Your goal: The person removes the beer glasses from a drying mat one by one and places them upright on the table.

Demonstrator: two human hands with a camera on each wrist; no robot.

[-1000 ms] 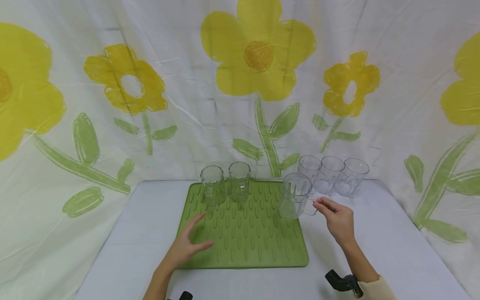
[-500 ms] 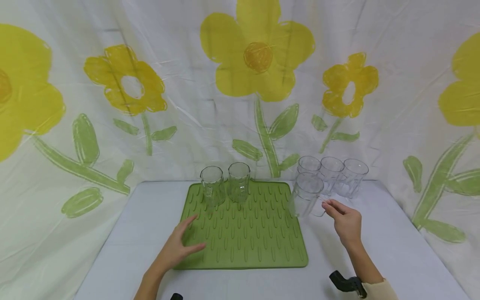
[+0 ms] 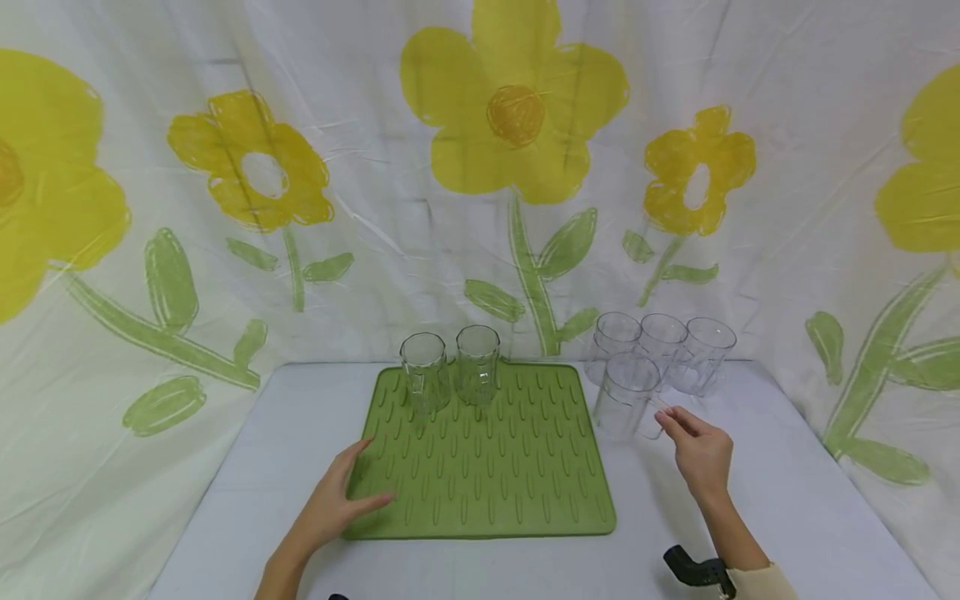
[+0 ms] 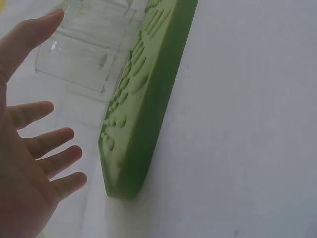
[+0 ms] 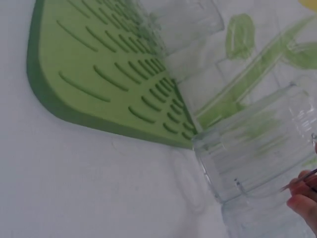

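My right hand (image 3: 703, 454) pinches the handle of a clear glass mug (image 3: 627, 400), just off the right edge of the green ridged mat (image 3: 495, 483). In the right wrist view that mug (image 5: 257, 144) shows beside the mat's corner, with my fingertips (image 5: 302, 191) at its handle. My left hand (image 3: 324, 504) is over the mat's left edge, thumb and fingers spread, holding nothing. The left wrist view shows the same hand (image 4: 29, 163) with its fingers apart. Two glass mugs, one at the left (image 3: 425, 372) and one beside it (image 3: 477, 367), stand at the mat's back left.
Behind the held mug, three more glass mugs stand in a row on the white tabletop: a left one (image 3: 611, 337), a middle one (image 3: 666, 342) and a right one (image 3: 705, 357). A flower-printed cloth (image 3: 360, 275) hangs behind the table.
My right hand has carried the mug rightward, from over the mat to beside its right edge. The left hand has drawn back to the left, toward me.
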